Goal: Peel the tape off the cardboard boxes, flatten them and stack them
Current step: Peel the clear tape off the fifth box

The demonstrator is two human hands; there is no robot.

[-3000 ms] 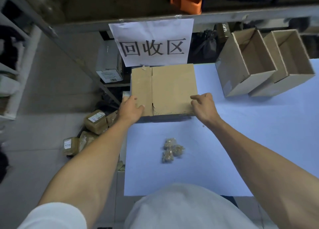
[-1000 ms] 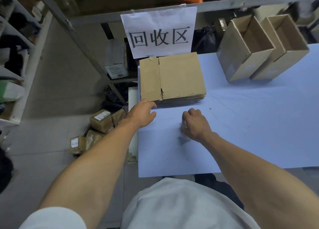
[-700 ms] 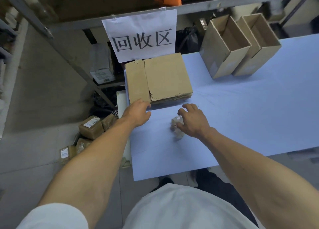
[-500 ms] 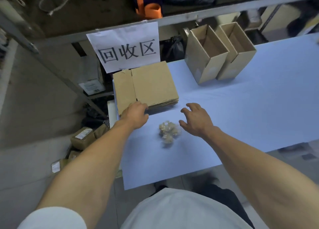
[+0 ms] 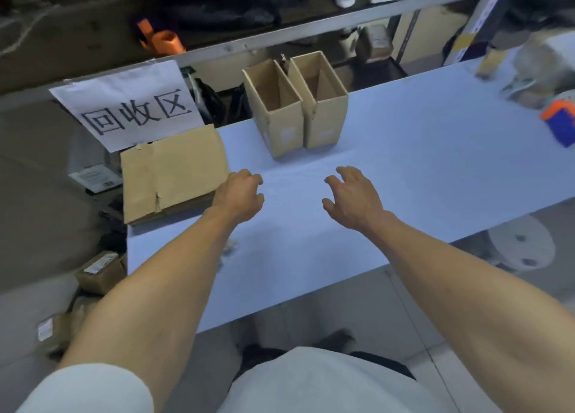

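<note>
Reaching forward over the table (image 5: pixel 420 170), both hands are held empty above the pale blue surface. The left hand (image 5: pixel 238 196) hovers just beside the near right corner of the flattened stack (image 5: pixel 174 170); its fingers are loosely curled downward and nothing is gripped. The right hand (image 5: pixel 353 199) is held further right, palm down, with fingers spread and slightly bent, likewise holding nothing. Whether either hand touches the tabletop cannot be told.

The flattened stack is laid at the far left corner of the table, directly under the paper sign (image 5: pixel 130 108), which appears to mark the collection area; flat cartons are judged to be gathered there so that the working area is kept free. Two upright boxes (image 5: pixel 295 101) stand side by side, touching, near the far edge, open tops up, well apart from both hands. These are judged to be the next items to be processed, and the spread posture of the right hand is consistent with preparation for taking one.

A small crumpled wad (image 5: pixel 229 247), possibly removed tape, is partly hidden beside the left forearm.
</note>
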